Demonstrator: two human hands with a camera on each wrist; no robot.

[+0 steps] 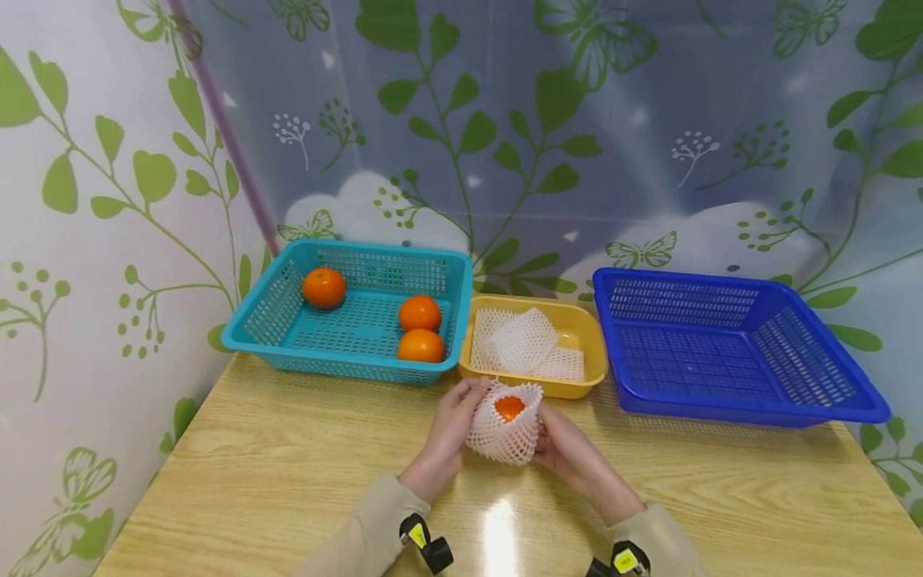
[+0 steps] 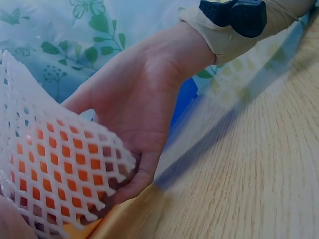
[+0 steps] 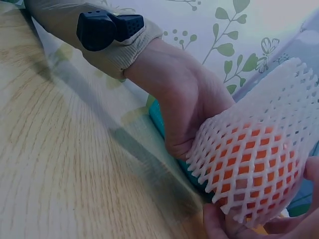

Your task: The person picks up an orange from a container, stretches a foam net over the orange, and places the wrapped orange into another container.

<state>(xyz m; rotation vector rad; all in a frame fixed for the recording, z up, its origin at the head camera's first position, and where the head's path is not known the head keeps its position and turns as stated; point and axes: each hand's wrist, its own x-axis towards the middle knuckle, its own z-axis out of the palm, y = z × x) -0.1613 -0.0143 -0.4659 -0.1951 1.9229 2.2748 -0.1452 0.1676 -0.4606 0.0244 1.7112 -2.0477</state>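
An orange (image 1: 509,409) sits inside a white foam net sleeve (image 1: 497,439), its top showing through the open upper end. My left hand (image 1: 449,429) grips the sleeve's left side, thumb near the upper rim. On the opposite side my right hand (image 1: 570,451) holds the sleeve, its fingertips partly hidden behind the mesh. Through the mesh in the left wrist view, the orange (image 2: 57,174) fills the lower part of the sleeve. The right wrist view shows the netting (image 3: 249,164) stretched round the fruit, with loose mesh rising above it.
A teal basket (image 1: 346,370) at the left holds three oranges, one of them an orange (image 1: 324,288) at the back. Flat foam sleeves (image 1: 522,340) lie in a yellow tray (image 1: 593,353) just beyond my hands. At the right stands a blue basket (image 1: 721,407). A patterned curtain hangs behind.
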